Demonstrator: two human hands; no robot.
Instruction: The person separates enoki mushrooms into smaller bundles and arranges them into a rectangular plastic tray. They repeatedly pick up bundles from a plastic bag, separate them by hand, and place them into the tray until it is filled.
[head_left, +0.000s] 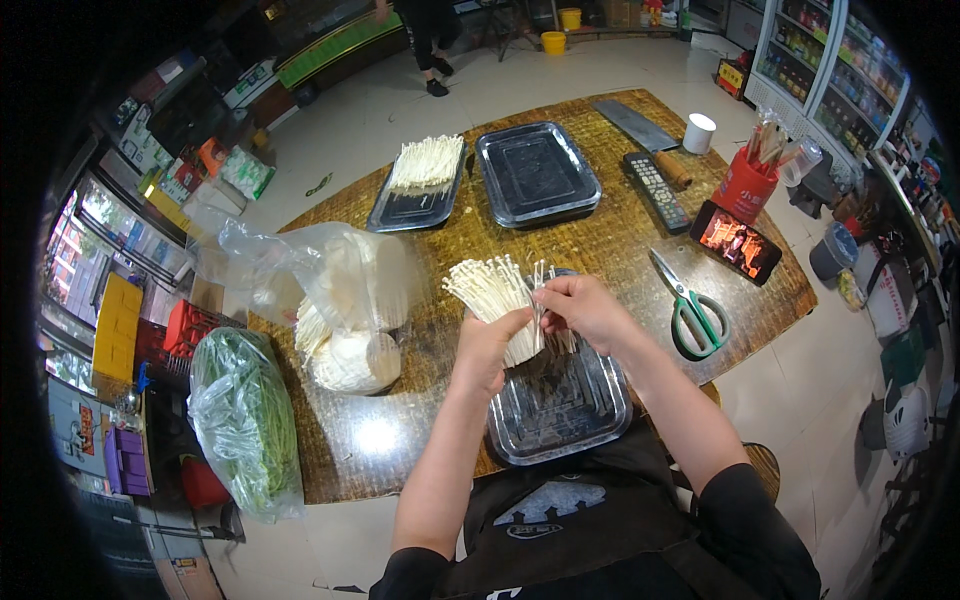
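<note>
My left hand (484, 346) grips a thick bunch of enoki mushrooms (495, 289), caps pointing away from me. At the bunch's right side, my right hand (581, 307) pinches a few thin enoki stems (538, 300) between thumb and fingers. Both hands are over a black plastic tray (562, 412) at the table's near edge, and some stems show beneath my right hand. Farther off, another black tray (409, 214) carries a neat row of enoki (427, 161). To its right lies a black tray (536, 172) with nothing visible in it. More enoki (356, 364) sits by a clear plastic bag (330, 262) at left.
Green-handled scissors (697, 319), a propped phone (735, 241), a remote control (656, 191), a cleaver (637, 127), a white paper roll (699, 133) and a red skewer holder (746, 184) stand or lie at right. Bagged green vegetables (247, 420) rest at the left edge. A person (431, 37) is beyond the table.
</note>
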